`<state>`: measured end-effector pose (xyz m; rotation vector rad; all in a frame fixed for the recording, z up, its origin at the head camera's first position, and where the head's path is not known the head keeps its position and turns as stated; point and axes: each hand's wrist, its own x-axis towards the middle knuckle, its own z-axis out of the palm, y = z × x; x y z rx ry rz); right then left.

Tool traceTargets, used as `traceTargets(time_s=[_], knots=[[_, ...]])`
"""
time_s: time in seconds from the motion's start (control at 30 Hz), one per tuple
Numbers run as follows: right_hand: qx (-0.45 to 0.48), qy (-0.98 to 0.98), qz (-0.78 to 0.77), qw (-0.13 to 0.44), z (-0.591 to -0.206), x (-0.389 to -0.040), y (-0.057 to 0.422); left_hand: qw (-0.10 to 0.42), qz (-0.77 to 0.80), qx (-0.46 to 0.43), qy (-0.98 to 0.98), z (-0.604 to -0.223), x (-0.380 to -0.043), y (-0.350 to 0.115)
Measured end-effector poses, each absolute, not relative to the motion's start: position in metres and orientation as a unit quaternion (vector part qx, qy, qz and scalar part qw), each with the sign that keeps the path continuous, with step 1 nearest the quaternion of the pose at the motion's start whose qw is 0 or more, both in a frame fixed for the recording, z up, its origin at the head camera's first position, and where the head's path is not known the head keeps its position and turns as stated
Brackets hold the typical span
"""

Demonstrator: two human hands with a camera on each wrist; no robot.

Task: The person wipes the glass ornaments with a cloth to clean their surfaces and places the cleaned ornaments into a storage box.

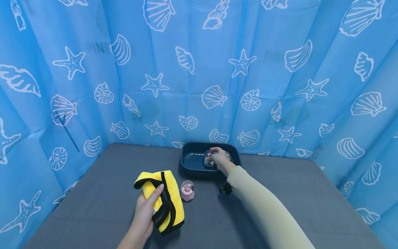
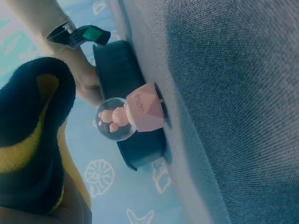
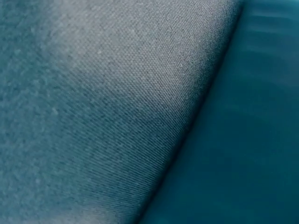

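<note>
My left hand [image 1: 145, 211] grips a folded yellow cloth [image 1: 175, 204] with black edging, thumb on top, held over the table's near middle. In the left wrist view the cloth [image 2: 28, 154] bulges at the left. My right hand [image 1: 220, 158] reaches into a dark blue tray [image 1: 199, 173], thumb and fingers around the top of a small snow globe [image 1: 208, 162] with something red in it. A second clear round thing [image 1: 228, 155] shows partly behind that hand. Between the cloth and the tray stands a pink snow globe [image 1: 187, 191], its faceted base and pink figure plain in the left wrist view.
The grey cloth-covered table [image 1: 102, 193] reaches back to a blue curtain [image 1: 192, 83] printed with shells and starfish. A dark wrist device [image 1: 226, 188] hangs under the right sleeve. In the right wrist view the tray wall [image 3: 233, 140] fills the right side.
</note>
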<state>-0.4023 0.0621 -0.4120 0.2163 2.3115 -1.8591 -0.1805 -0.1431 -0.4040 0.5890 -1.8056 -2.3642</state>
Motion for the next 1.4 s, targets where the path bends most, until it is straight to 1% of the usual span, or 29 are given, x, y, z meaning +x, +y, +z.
traceTargets(time_s=[0.43,0.53,0.77,0.87,1.03,1.4], knots=[[0.033,0.786,-0.613,0.081,-0.400,-0.400,0.069,0.057,-0.784,0.188,-0.589,-0.401,-0.178,-0.142],[0.030,0.787,-0.610,0.083,-0.391,-0.395,0.071,0.061,-0.787,0.192,-0.584,-0.400,-0.178,-0.143],[0.058,0.788,-0.606,0.090,-0.374,-0.382,0.078,0.063,-0.789,0.187,-0.581,-0.401,-0.178,-0.147],[0.044,0.782,-0.617,0.082,-0.368,-0.377,0.081,0.067,-0.793,0.187,-0.577,-0.401,-0.177,-0.149],[0.026,0.746,-0.660,0.085,-0.360,-0.366,0.088,0.069,-0.800,0.181,-0.567,-0.401,-0.176,-0.152],[0.023,0.675,-0.731,0.096,-0.360,-0.337,0.101,0.064,-0.814,0.164,-0.553,-0.396,-0.173,-0.160]])
